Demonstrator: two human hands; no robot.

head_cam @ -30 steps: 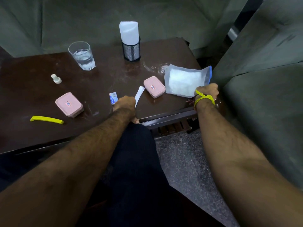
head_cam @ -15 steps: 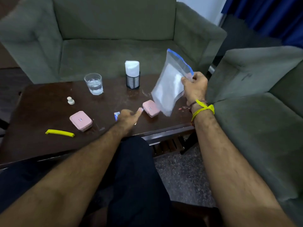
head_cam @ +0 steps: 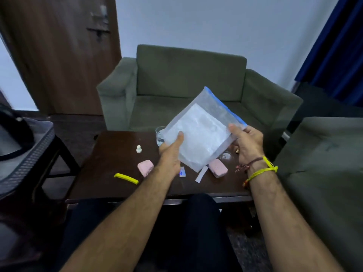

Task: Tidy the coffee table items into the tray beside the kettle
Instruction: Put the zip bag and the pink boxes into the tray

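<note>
The person sits at the dark wooden bench (head_cam: 117,154) and holds one clear zip bag (head_cam: 202,132) up in the air above it, the blue seal strip along its upper right edge and a white sheet inside. Both hands are on it. The left hand (head_cam: 170,154) has its thumb pressed on the bag's near face at the lower left corner, the other fingers hidden behind the plastic. The right hand (head_cam: 247,144) grips the bag's right edge, thumb on the front, fingers curled round the back. That wrist wears one yellow band (head_cam: 263,170) and a thinner reddish thread beside it.

Counted on the bench under the bag: two pink boxes, one (head_cam: 145,168) to the lower left of the bag and the other (head_cam: 218,169) just below its bottom corner; one yellow clip (head_cam: 126,178) further left than the first pink box, near the front edge; one small white bottle (head_cam: 139,149) left of the bag; one blue-and-white sachet (head_cam: 182,172) and one white paper strip (head_cam: 202,174) between the two boxes; one drinking glass (head_cam: 160,134), mostly hidden behind the bag's left edge.

Far left of the bag, off the bench, stands a dark mesh-sided tray (head_cam: 29,161) on a stand, with the black handle of something curving above it. Behind the bag stands one green armchair (head_cam: 188,79), with a second green seat (head_cam: 324,165) to the bag's right.
</note>
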